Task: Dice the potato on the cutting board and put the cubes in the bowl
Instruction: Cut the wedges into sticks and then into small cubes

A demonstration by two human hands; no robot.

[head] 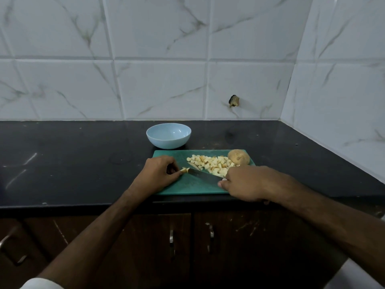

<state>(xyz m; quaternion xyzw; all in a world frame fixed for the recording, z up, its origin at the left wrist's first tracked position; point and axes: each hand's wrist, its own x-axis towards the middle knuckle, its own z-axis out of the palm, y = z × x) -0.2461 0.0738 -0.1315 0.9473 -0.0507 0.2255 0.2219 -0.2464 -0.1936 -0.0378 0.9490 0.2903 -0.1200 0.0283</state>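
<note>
Head view: dicing well along, judging by the pile of cubes (pixel 212 164) on the green cutting board (pixel 187 187). One unpeeled potato piece (pixel 239 157) sits uncut at the board's far right corner. Left hand (pixel 158 172) pinches a small potato strip (pixel 184 170) in curled fingers; right hand (pixel 245 183) grips the knife (pixel 203 175), blade tip at that strip. Blue bowl (pixel 168 135) just behind the board looks empty, so transfer not started. Black stone bench (pixel 73 163), scuffed, some crumbs. White marble-look tiled wall (pixel 156 59) in a corner, dark wood cabinets (pixel 187 247) below.
</note>
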